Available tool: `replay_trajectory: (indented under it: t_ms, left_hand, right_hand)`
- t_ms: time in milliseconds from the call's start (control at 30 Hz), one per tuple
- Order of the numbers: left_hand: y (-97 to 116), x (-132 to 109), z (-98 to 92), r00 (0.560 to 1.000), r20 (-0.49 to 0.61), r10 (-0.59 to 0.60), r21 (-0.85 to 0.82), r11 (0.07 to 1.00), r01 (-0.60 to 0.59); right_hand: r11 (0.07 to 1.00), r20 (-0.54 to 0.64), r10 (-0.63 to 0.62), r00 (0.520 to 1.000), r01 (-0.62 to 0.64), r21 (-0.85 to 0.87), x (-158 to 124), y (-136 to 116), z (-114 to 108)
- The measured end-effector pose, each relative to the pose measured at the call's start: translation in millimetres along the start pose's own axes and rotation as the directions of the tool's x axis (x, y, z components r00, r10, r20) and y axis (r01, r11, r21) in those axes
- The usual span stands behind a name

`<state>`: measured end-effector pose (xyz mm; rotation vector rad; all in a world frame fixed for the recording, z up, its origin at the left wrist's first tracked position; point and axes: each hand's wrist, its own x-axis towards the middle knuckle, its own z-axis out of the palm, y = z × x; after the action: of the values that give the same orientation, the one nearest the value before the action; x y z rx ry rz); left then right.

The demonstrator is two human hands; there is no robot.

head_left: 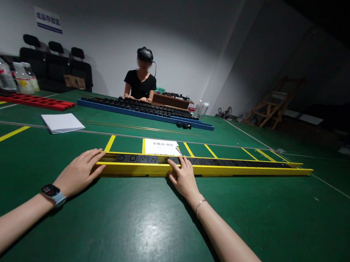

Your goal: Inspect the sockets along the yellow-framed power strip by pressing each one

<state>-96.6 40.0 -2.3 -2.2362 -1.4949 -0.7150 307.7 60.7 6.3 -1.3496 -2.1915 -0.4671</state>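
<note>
A long yellow rail (237, 171), shaped like an open channel, lies across the green table with black socket modules (133, 158) inside it. My left hand (76, 171), with a watch on the wrist, grips the rail's left end, thumb at the front and fingers over the end. Farther right, my right hand (185, 180) is curled over the front wall. Its thumb rests against the front and its fingers reach onto the modules. A small gap in the row shows just left of those fingers. What lies under the right fingertips is partly hidden.
A printed sheet (161, 147) lies behind the rail, and a folded white paper (62, 123) farther left. Blue rails (145, 115) with black parts stand before a seated person (140, 81). Red rails (41, 102) and bottles (23, 78) are at the left.
</note>
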Motion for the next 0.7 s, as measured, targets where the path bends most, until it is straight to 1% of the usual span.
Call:
replay_trajectory:
  t_ms: [233,467,700]
  left_hand:
    - [-0.7,-0.5,0.7,1.000,0.006,-0.004,-0.008,1.000,0.004]
    - [-0.6,0.1,1.5,1.000,0.000,-0.010,-0.016,1.000,0.010]
    - [-2.1,-0.6,3.9,1.000,0.004,-0.013,-0.015,1.000,0.013]
  right_hand:
    - [1.000,0.005,-0.022,1.000,0.022,-0.017,-0.2,-0.2,-0.7]
    - [1.000,-0.054,-0.028,0.998,0.028,0.008,1.3,-1.6,-1.4]
    - [0.999,-0.087,-0.025,0.996,0.029,0.044,1.5,-3.0,-1.9]
